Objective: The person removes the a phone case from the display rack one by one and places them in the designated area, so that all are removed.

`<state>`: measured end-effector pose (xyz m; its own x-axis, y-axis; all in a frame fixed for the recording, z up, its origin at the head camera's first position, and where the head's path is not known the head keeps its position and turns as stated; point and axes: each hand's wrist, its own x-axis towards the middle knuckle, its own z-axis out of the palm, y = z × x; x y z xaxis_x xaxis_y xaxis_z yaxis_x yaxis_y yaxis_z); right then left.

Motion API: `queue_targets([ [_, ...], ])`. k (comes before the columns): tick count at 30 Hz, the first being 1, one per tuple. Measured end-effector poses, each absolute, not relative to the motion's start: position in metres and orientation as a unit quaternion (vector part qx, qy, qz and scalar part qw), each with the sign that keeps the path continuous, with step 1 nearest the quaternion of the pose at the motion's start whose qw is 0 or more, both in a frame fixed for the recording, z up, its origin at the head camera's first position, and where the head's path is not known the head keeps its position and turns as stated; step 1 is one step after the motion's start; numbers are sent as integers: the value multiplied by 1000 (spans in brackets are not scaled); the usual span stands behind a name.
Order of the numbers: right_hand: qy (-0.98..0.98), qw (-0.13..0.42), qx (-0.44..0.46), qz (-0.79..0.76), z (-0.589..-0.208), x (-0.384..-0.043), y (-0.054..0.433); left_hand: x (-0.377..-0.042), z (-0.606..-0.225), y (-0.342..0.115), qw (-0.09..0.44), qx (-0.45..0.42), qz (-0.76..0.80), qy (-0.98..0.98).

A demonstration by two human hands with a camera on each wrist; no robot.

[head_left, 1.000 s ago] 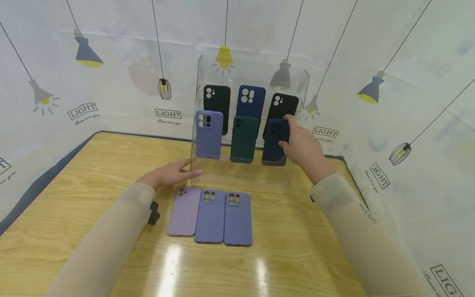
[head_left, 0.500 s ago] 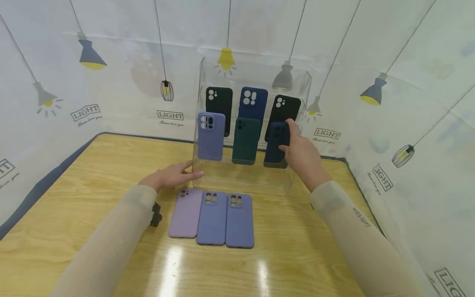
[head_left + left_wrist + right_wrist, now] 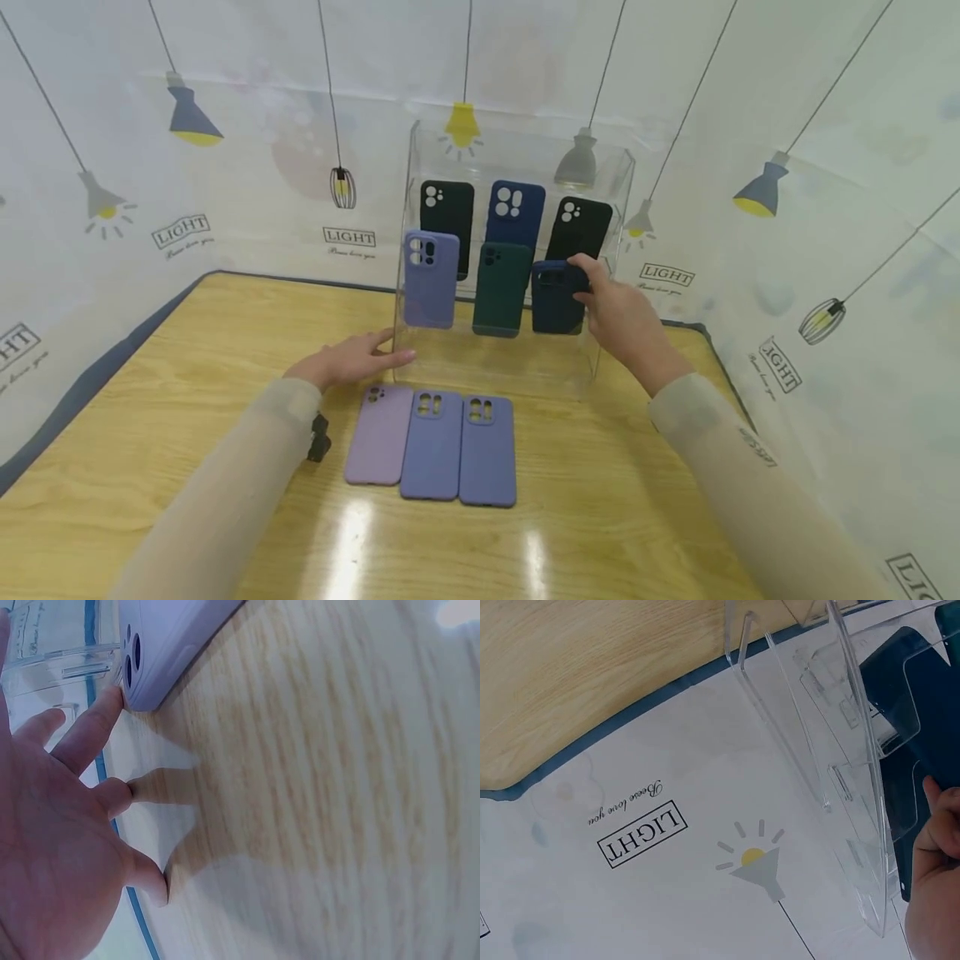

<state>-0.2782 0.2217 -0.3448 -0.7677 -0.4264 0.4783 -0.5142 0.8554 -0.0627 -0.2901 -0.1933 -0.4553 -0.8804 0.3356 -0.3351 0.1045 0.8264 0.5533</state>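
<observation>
My right hand [image 3: 624,321] pinches a dark blue phone case [image 3: 557,313] at its upper right edge. That case stands at the right end of the lower tier of a clear acrylic display stand [image 3: 495,360], its top tipped forward. In the right wrist view the same case [image 3: 922,705] sits behind the clear front lip, fingertips at its edge. My left hand [image 3: 352,358] lies at the stand's lower left side, fingers extended. Seen from the left wrist, that hand [image 3: 56,840] is spread, one fingertip beside the stand's foot and the lilac case [image 3: 169,645].
Beside the dark blue case are a green case [image 3: 501,292] and a lavender case [image 3: 431,283]. Behind stand two black cases [image 3: 447,221] and a blue case [image 3: 516,212]. Three purple cases [image 3: 431,450] lie side by side on the wooden table [image 3: 600,500], before the stand.
The dark blue case's top has tipped forward and down, and my right hand has moved with it. My left hand keeps its place at the stand. The head view has shifted slightly.
</observation>
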Motion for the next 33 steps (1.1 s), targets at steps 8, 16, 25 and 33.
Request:
queue_targets([
  [8, -916, 300, 248, 102, -320, -271, 225, -288, -455, -192, 216, 118, 266, 932],
  [16, -897, 312, 275, 151, -294, -249, 228, -290, -457, -193, 220, 124, 269, 930],
  [25, -931, 213, 237, 179, -296, -225, 227, -288, -452, -191, 225, 125, 263, 930],
  [33, -956, 22, 144, 256, -321, -212, 226, -289, -454, -189, 222, 124, 258, 932],
])
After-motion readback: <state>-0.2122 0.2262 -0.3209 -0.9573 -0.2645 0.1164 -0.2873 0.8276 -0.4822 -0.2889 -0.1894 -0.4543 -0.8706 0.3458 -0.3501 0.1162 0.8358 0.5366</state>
